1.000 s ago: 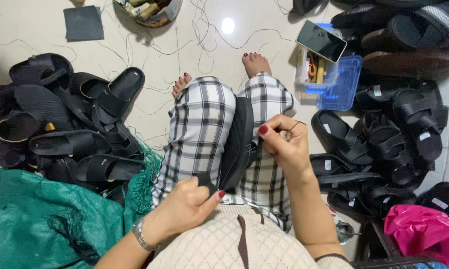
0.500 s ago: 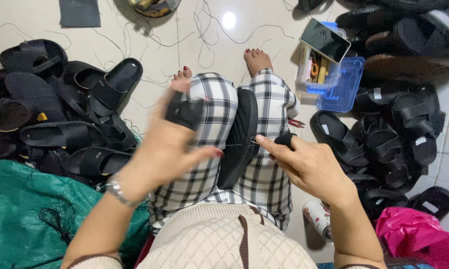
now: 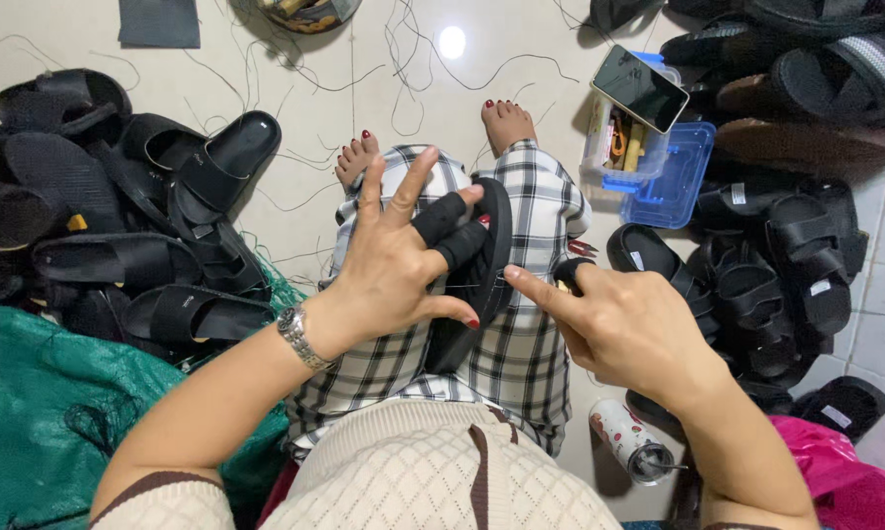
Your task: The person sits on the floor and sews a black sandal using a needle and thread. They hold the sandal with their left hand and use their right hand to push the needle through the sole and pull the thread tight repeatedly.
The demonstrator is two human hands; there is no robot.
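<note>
Your left hand [image 3: 393, 270] holds the black sandal [image 3: 477, 270] on edge over your lap, in the middle of the view: thumb and ring finger press the strap and sole while the other fingers [image 3: 415, 182] fan open toward 12 o'clock. Your right hand [image 3: 624, 329] sits just at 3 o'clock of the sandal, forefinger out and touching its edge, the rest curled shut on something small and dark that I cannot make out; a thin thread [image 3: 467, 288] seems to run between the hands. This looks like stitching the strap to the sole, mid-stitch, and the next pull likely calls for a steady grip on the sole and a clear path for the thread. At 9 o'clock lies a pile of black sandals [image 3: 118, 226] beside a green mesh bag [image 3: 40, 412]; at 3 o'clock, more sandals [image 3: 786, 265]. At 1 o'clock a blue plastic box [image 3: 673, 182] carries a phone [image 3: 639, 88]. Loose threads [image 3: 403, 69] on the floor [image 3: 69, 54] at 12 o'clock could snag.
</note>
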